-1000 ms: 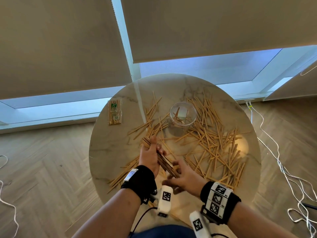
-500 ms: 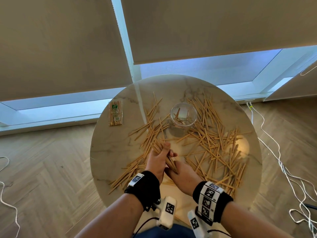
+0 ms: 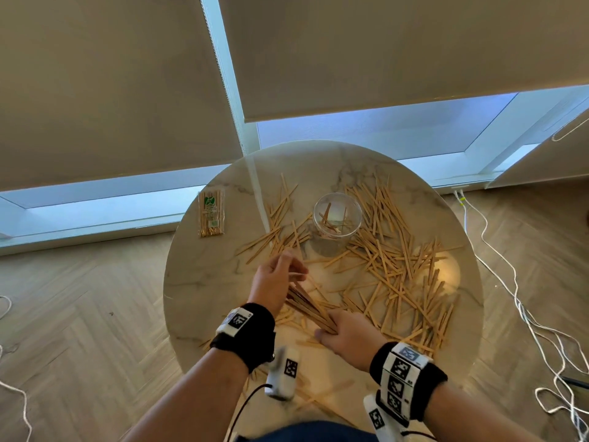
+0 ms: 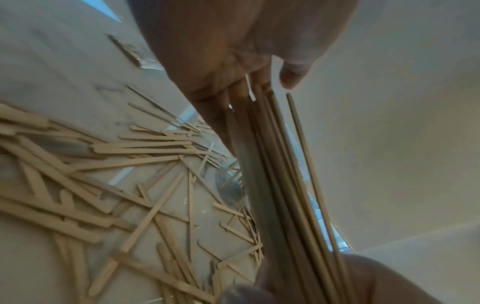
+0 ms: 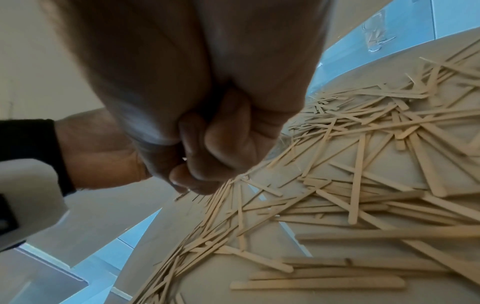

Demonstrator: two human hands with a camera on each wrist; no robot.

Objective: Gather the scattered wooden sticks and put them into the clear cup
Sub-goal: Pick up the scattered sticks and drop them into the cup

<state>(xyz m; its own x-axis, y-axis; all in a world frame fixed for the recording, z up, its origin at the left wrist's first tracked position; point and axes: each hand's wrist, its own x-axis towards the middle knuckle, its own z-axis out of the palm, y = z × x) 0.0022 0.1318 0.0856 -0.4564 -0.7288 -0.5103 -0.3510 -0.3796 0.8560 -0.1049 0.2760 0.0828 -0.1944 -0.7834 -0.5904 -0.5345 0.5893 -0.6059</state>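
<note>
A person stands over a round marble table (image 3: 204, 282) littered with flat wooden sticks (image 3: 398, 266). Both hands hold 1 bundle of sticks (image 3: 310, 309) above the near part of the table. The left hand (image 3: 274, 282) grips the far end of the bundle, fingers curled round it, with the fingertips toward the middle of the table. The right hand (image 3: 349, 336) is closed round the near end, the sticks running out of its fist toward the left hand. From the left wrist view the bundle (image 4: 272, 164) runs from the left hand (image 4: 233, 51) down to the right hand (image 4: 363, 283), the sticks lying side by side and slightly fanned. From the right wrist view the right hand (image 5: 207, 123) is a tight fist; the sticks inside it are hidden there.

The clear cup (image 3: 337, 218) stands upright near the middle of the table, beyond both hands and well apart from them. A few sticks lean inside it. Loose sticks lie all round the cup, thickest on the right half of the table, with a thinner spread to the left of the cup and some along the near left edge.

A sealed packet of sticks (image 3: 211, 212) lies at the table's far left edge. White cables (image 3: 516, 298) trail over the wooden floor (image 3: 79, 314) to the right.
</note>
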